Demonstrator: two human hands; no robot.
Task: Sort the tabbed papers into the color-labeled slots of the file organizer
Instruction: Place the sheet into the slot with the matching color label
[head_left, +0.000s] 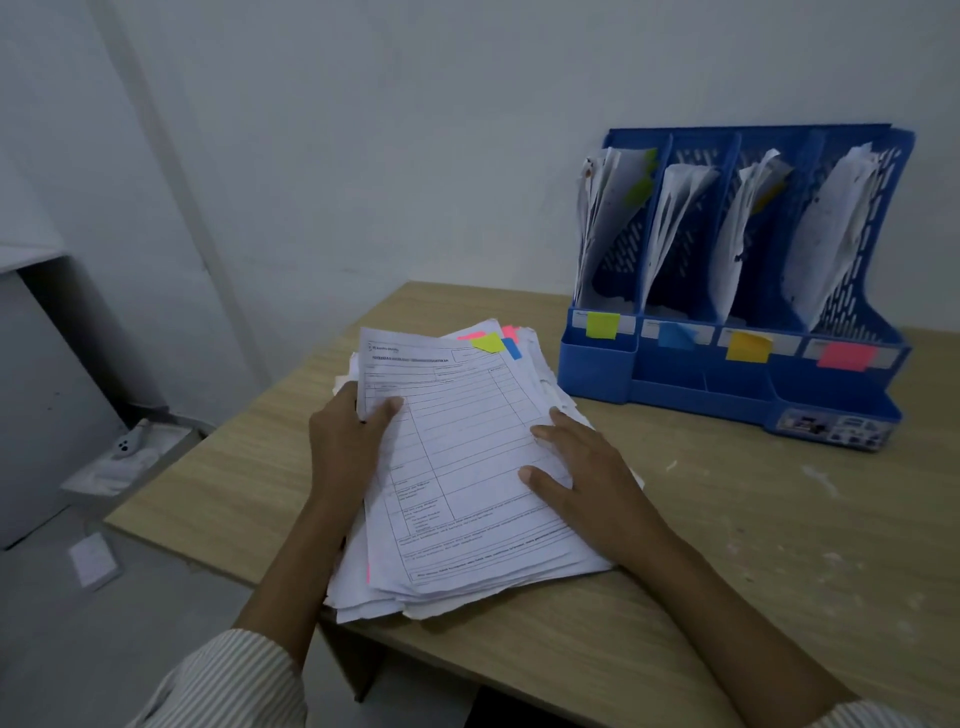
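The stack (467, 493) lies on the desk (753, 545) near its left corner, in front and to the left of the organizer (727, 374); I judge it thick and heavy whole, but each sheet light, limp and apt to slide, the edges ragged and uneven; the top sheet (457, 447) carries a green tab (488, 343) at its far edge, with pink and blue tabs peeking beside it; my left hand (345, 447) grips the stack's left edge, thumb over the top sheet; my right hand (582, 478) rests flat on its right side, fingers straight; I would pinch one sheet at a side edge, clear of the tab; the stack's near-left corner overhangs the desk edge, so a push could spill it; the organizer's green-labeled slot (605, 325) is its leftmost, already part filled, and bare desk lies between it and the stack.
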